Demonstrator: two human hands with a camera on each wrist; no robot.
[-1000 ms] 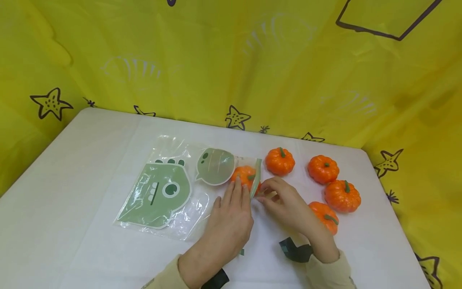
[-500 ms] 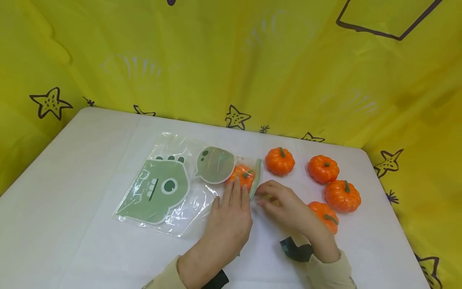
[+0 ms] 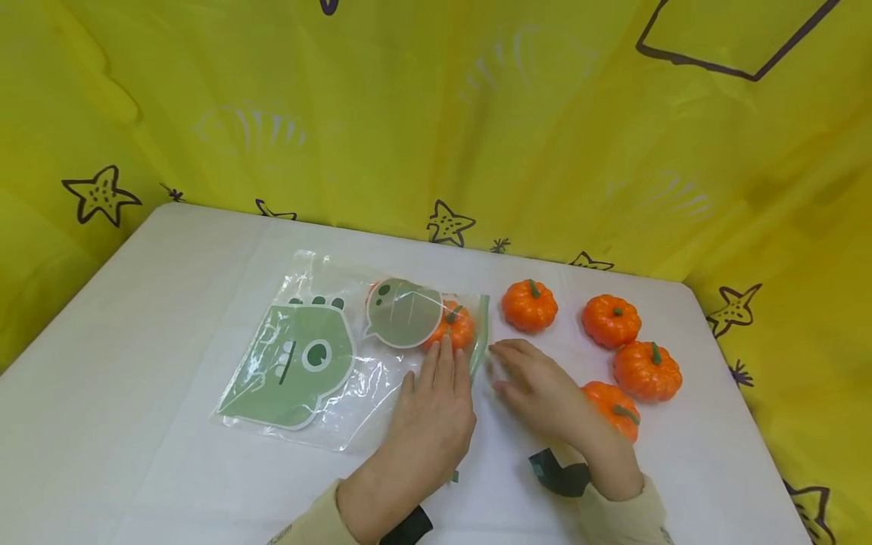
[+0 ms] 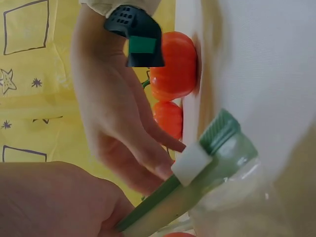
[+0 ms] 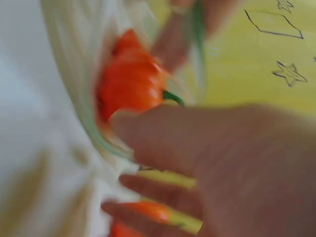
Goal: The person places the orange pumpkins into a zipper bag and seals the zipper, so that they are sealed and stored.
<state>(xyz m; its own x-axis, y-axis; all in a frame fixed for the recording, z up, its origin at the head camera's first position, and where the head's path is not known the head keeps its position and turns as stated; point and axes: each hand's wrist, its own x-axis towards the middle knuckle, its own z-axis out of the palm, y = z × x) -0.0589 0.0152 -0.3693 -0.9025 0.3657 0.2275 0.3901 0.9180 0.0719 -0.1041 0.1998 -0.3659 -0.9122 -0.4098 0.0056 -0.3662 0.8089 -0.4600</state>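
A clear zip bag point(image 3: 371, 386) with a green monster print lies on the table, its green-edged mouth facing right. Inside, a small orange pumpkin point(image 3: 459, 327) sits near the mouth; an orange edge shows behind the round green print point(image 3: 405, 312). My left hand point(image 3: 432, 424) lies over the bag's near side at the mouth, and the right wrist view shows its fingers about the raised green edge point(image 5: 198, 44). Just outside the mouth is my right hand point(image 3: 545, 390), fingers loosely bent and holding nothing. A white slider point(image 4: 191, 163) sits on the zip.
Several loose pumpkins stand at the right: one behind the bag mouth point(image 3: 529, 306), two farther right point(image 3: 611, 320), point(image 3: 647, 371), and one partly behind my right forearm point(image 3: 613, 409). A yellow patterned cloth point(image 3: 381, 113) hangs behind the white table point(image 3: 170, 318).
The pumpkin at the mouth has slid left, deeper into the bag. My right hand's fingers have drawn back slightly from the mouth and spread. The left hand has hardly moved.
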